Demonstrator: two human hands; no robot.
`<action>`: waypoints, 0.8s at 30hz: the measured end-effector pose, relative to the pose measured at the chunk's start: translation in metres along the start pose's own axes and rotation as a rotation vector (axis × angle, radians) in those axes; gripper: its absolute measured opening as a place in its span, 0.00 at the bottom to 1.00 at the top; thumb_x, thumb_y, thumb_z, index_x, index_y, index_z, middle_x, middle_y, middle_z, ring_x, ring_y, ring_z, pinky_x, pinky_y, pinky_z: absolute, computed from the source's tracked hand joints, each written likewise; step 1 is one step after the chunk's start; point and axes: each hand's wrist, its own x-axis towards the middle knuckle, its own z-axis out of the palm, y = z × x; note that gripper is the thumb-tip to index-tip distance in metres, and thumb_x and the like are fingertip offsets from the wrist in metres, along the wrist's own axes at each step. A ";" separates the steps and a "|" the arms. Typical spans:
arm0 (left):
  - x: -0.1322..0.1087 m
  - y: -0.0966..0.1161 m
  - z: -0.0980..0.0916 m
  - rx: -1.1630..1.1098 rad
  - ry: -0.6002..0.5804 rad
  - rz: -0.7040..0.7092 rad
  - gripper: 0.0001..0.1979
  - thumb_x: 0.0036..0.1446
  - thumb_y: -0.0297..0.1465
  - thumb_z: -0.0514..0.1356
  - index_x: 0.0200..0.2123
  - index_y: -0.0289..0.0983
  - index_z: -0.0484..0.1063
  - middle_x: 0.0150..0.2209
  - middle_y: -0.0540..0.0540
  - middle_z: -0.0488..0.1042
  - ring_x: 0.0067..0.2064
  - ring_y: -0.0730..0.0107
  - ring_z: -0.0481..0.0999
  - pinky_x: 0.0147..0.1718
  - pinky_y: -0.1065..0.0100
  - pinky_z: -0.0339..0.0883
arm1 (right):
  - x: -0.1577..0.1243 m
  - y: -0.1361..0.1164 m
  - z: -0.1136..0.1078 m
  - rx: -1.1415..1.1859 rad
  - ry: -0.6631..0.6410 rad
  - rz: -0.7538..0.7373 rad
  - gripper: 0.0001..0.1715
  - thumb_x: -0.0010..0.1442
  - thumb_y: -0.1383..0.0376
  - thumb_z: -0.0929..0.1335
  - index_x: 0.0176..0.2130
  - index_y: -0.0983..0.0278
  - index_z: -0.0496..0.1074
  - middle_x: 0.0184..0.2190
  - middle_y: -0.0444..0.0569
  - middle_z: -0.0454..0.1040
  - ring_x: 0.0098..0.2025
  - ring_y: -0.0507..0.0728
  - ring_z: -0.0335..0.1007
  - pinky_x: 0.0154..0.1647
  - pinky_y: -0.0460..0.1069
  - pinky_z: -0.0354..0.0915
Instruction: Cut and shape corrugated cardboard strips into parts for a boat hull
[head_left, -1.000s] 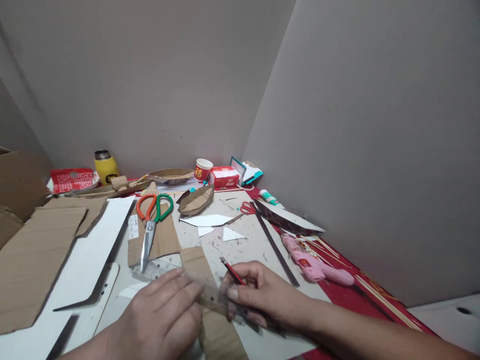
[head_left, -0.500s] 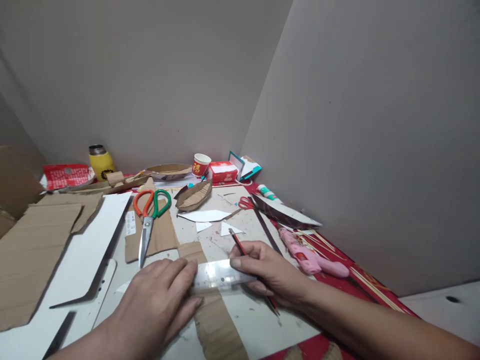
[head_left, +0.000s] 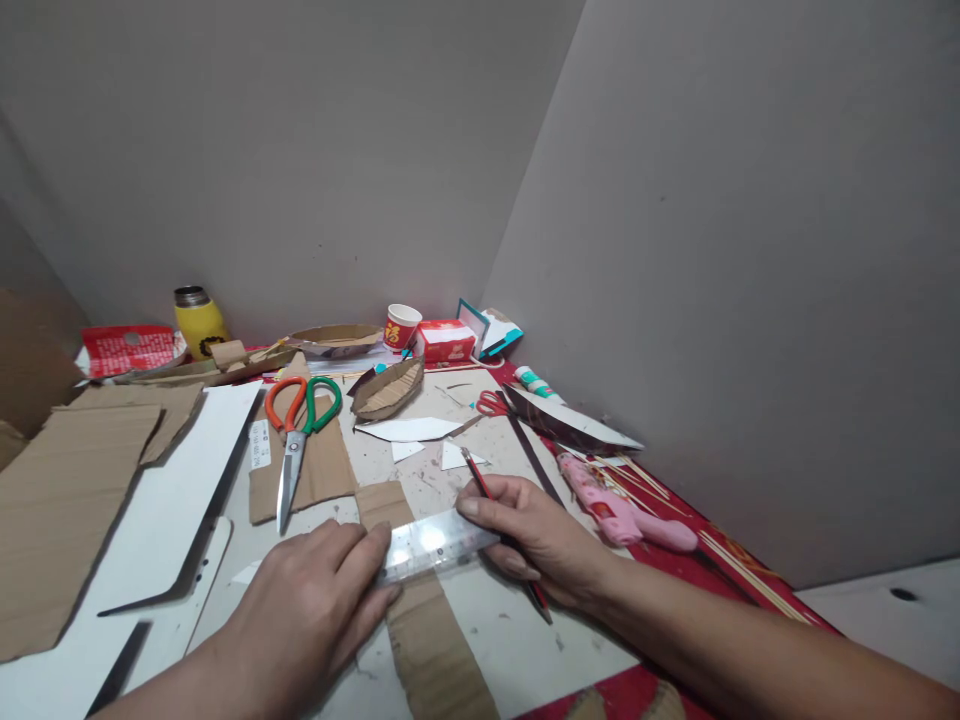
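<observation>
2 hands [head_left: 319, 600], 1 clear ruler [head_left: 435, 542], 1 pencil [head_left: 478, 474]. Also 2 pairs of scissors [head_left: 294, 450], 2 white triangles [head_left: 456, 457], 1 pink glue gun [head_left: 619, 515], 1 yellow bottle [head_left: 201, 325], 1 paper cup [head_left: 403, 328]. Thin sticks [head_left: 754, 575]: several, overlapping, can't get exact count.

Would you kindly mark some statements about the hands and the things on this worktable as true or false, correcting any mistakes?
1. The left hand and right hand both touch the clear, flat plastic ruler. True.
2. The slim red-and-black pencil is in the left hand. False: the pencil is in the right hand.
3. The large scissors with orange and green handles lie partly on brown cardboard. True.
4. The pink pistol-shaped tool lies left of the scissors. False: the tool lies to their right.
</observation>
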 end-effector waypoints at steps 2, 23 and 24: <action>0.000 0.000 0.000 0.000 -0.005 -0.011 0.13 0.64 0.32 0.53 0.51 0.37 0.62 0.36 0.42 0.76 0.34 0.57 0.78 0.28 0.57 0.76 | 0.001 0.001 0.000 0.018 0.017 -0.015 0.22 0.49 0.53 0.75 0.26 0.66 0.67 0.12 0.34 0.60 0.09 0.40 0.44 0.07 0.39 0.37; 0.002 -0.003 -0.005 0.144 -0.061 -0.141 0.13 0.63 0.34 0.52 0.49 0.36 0.66 0.37 0.40 0.78 0.33 0.55 0.80 0.27 0.56 0.76 | 0.006 -0.002 -0.005 0.110 0.211 -0.108 0.22 0.48 0.57 0.76 0.27 0.64 0.62 0.17 0.35 0.63 0.11 0.41 0.46 0.10 0.38 0.38; 0.002 -0.003 -0.005 0.147 -0.065 -0.152 0.13 0.63 0.34 0.52 0.49 0.36 0.66 0.37 0.40 0.78 0.34 0.54 0.80 0.27 0.56 0.76 | 0.006 -0.002 -0.005 0.112 0.204 -0.102 0.22 0.49 0.57 0.76 0.27 0.64 0.62 0.17 0.35 0.62 0.11 0.41 0.46 0.10 0.38 0.38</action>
